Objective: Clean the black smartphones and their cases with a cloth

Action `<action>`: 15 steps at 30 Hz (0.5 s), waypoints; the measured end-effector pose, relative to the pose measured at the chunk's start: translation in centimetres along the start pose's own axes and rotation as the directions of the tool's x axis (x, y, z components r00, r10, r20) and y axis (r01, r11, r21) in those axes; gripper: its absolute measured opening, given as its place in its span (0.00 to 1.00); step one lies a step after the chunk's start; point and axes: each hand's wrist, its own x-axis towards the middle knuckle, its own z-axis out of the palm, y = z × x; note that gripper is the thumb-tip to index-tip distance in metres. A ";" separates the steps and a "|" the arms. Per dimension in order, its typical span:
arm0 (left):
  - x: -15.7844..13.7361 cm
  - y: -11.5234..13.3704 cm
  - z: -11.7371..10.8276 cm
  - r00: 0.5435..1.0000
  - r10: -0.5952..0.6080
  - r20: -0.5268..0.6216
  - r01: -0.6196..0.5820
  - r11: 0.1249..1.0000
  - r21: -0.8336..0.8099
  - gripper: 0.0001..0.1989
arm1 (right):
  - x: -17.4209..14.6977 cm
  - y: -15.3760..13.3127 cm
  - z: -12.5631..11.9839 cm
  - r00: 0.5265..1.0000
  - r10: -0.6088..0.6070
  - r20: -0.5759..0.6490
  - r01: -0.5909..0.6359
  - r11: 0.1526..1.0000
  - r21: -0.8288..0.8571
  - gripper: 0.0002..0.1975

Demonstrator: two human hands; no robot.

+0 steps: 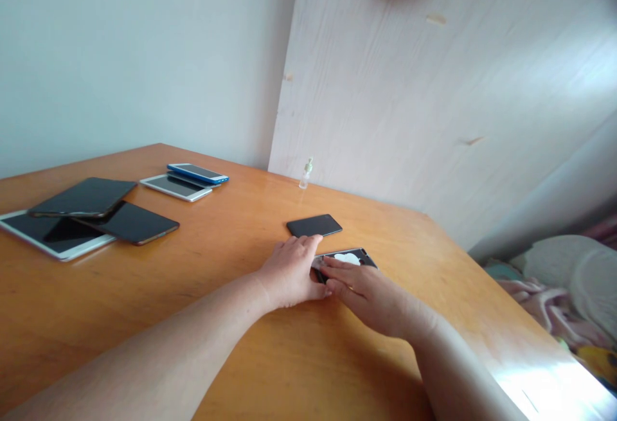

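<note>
A dark phone (364,256) with a white, rounded shape on its upper face lies on the table before me, partly covered by my hands. My left hand (294,271) grips its left end, fingers at the far edge and thumb at the near one. Across its face reaches my right hand (369,292), the fingers together and pressed down. A small greyish patch shows at those fingertips; whether it is a cloth or part of the phone I cannot make out. Just beyond my left hand another black phone (315,225) lies flat.
On the wooden table (231,369), a black tablet (84,197) and a dark device (137,222) overlap a white-framed tablet (62,255) at left. Behind them a blue device (198,173) rests on a white one (176,188). A small pump bottle (306,173) stands near the wall.
</note>
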 end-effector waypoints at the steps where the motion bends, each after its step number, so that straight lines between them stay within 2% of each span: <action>1: 0.0 0.0 0.0 1.000 0.000 0.004 0.000 1.000 0.003 0.44 | -0.1 0.6 -0.2 0.998 0.057 -0.007 -0.057 0.998 -0.025 0.21; 4: 0.1 0.0 -0.1 1.000 -0.007 0.015 0.007 1.000 0.016 0.47 | -0.4 3.3 -0.9 0.953 0.293 -0.073 -0.301 0.942 -0.149 0.20; 6: 0.1 0.0 -0.1 1.000 -0.007 0.019 0.006 1.000 0.020 0.46 | -0.4 4.4 -1.0 0.932 0.351 -0.095 -0.363 0.912 -0.193 0.20; 8: 0.1 0.0 -0.1 1.000 -0.001 0.025 0.001 1.000 0.016 0.46 | -0.1 3.9 -0.6 0.952 0.298 -0.068 -0.305 0.936 -0.177 0.21; 11: 0.1 -0.1 0.0 1.000 0.017 0.009 -0.017 1.000 0.013 0.43 | 0.5 1.0 0.3 0.991 0.133 -0.020 -0.134 0.989 -0.066 0.22; 15: 0.0 -0.2 0.2 1.000 0.025 -0.006 -0.025 1.000 0.018 0.39 | 0.4 -2.1 -0.1 0.998 -0.053 0.024 0.050 0.992 0.118 0.21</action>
